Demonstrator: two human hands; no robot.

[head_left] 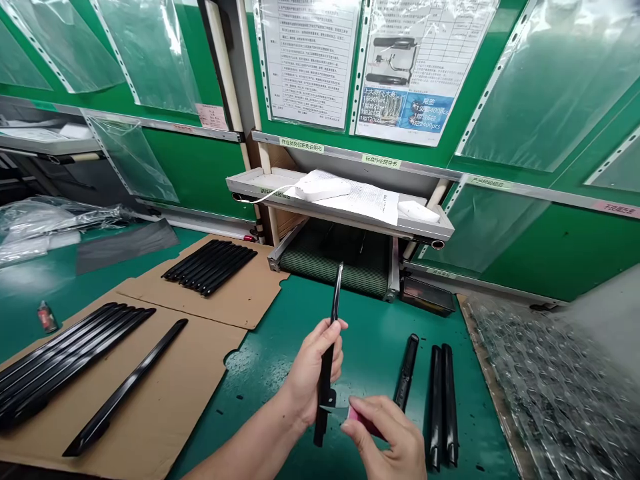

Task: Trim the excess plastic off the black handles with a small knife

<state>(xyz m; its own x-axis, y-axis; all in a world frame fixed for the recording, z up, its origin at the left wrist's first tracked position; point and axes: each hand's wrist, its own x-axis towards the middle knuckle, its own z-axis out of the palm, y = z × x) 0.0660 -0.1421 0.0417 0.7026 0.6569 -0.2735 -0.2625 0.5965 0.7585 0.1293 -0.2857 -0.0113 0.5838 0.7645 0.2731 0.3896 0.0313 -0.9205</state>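
Note:
My left hand [314, 370] is closed around a long, glossy black plastic strip [326, 363], held upright and slightly tilted over the green table. In my right hand [387, 437] is a small knife with a pink handle [356, 415], gripped between thumb and fingers. Its pointed blade [334, 409] meets the lower part of the strip, by a small tab with a hole. To the right of my hands lie a black part with its inner side up [407, 370] and two long black strips [443, 407] side by side.
Cardboard sheets [200, 393] at left carry several black strips [75, 353] and a farther row of shorter ones [209, 267]. A conveyor belt [335, 270] runs under a shelf with papers [345, 193]. Clear plastic trays [555, 387] stand right. A small red bottle [47, 317] lies far left.

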